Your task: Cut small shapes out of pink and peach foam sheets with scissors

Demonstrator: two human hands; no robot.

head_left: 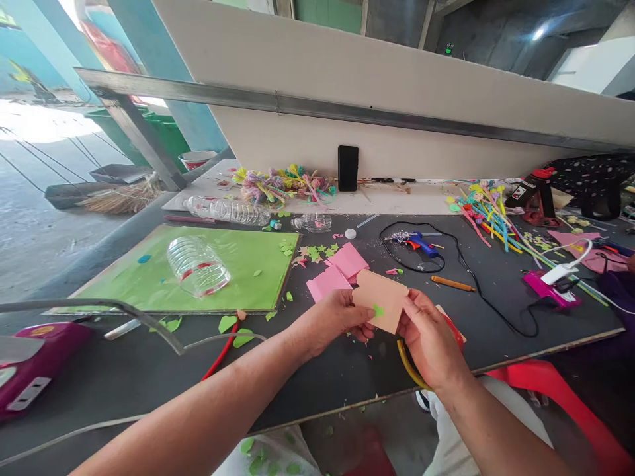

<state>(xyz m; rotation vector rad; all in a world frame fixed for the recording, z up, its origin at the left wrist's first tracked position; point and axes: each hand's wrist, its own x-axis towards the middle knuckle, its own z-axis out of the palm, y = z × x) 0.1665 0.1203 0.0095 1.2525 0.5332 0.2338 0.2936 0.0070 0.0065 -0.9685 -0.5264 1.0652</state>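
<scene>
Both hands hold a peach foam sheet piece [384, 294] just above the dark tabletop [317, 370]. My left hand [340, 316] pinches its left edge, thumb beside a small green scrap [378, 310] stuck on the sheet. My right hand [429, 337] grips the right edge, fingers closed on it. Yellow-handled scissors [409, 367] lie partly hidden under my right hand. Pink foam pieces [337, 272] sit just behind the sheet.
A green sheet [233, 264] with a clear plastic bottle section [197, 266] lies left. A blue glue gun [419, 243] with black cord, a pencil [451, 283], colourful craft flowers [489, 215], plastic bottles [228, 210], a black phone [348, 168] and a pink device [30, 363] surround.
</scene>
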